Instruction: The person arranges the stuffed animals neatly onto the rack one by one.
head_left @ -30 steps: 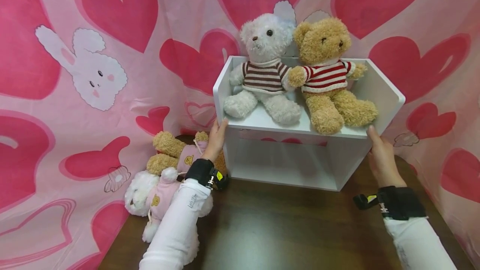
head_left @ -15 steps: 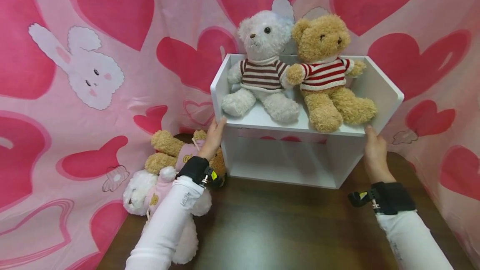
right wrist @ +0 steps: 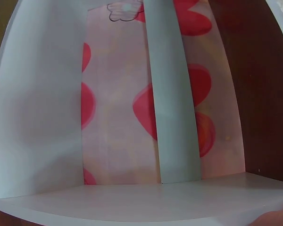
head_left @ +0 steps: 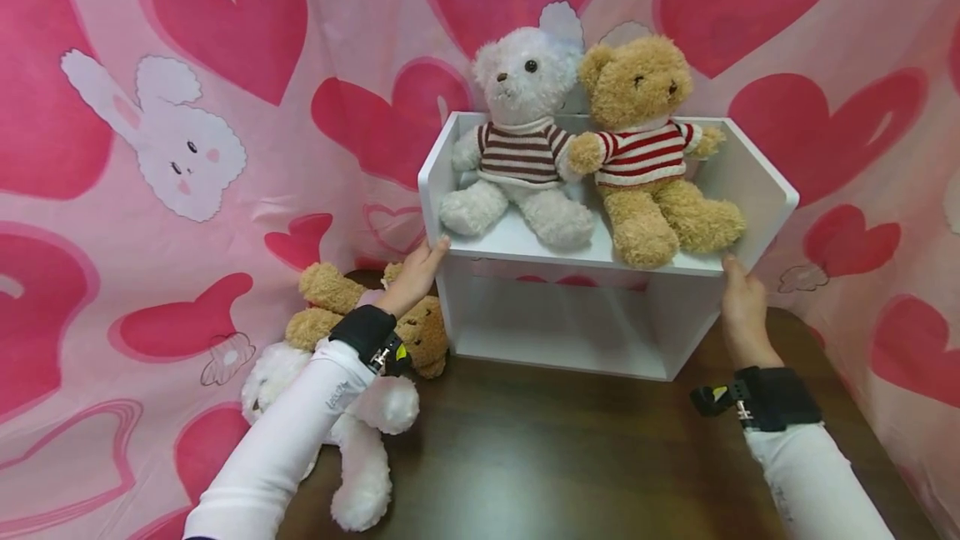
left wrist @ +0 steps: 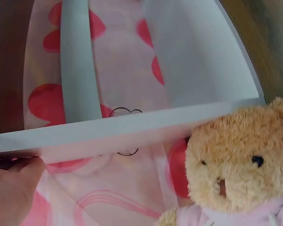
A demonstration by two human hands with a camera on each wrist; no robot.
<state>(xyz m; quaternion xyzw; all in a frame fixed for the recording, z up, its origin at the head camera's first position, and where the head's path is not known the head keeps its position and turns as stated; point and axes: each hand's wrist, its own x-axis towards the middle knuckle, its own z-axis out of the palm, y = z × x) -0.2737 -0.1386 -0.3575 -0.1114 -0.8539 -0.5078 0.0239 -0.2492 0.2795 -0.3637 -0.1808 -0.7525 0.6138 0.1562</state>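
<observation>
My left hand point(head_left: 416, 273) touches the left outer side of a white two-tier shelf point(head_left: 562, 352), its thumb near the front edge of the upper tier. My right hand point(head_left: 746, 311) lies against the opposite outer side, thumb pointing up. Most other fingers are hidden. On the top tier sit a white teddy bear point(head_left: 525, 77) in a brown-striped sweater and a tan teddy bear point(head_left: 637, 86) in a red-striped one. The left wrist view shows my left hand point(left wrist: 14, 190) outside the side panel point(left wrist: 118, 120); in the right wrist view a bit of my right hand point(right wrist: 273, 219) shows below the panel's edge.
Left of the shelf lie a second tan teddy bear point(head_left: 423, 336) in pink and a second white teddy bear point(head_left: 363, 473), partly behind my left arm. Everything stands on a dark wooden table point(head_left: 555, 448). A pink heart-print cloth point(head_left: 360, 7) hangs close behind and beside it.
My left forearm has swung outward to the left, covering more of the lying white bear. My right hand has shifted slightly left. Against the backdrop, the shelf and seated bears hold their place.
</observation>
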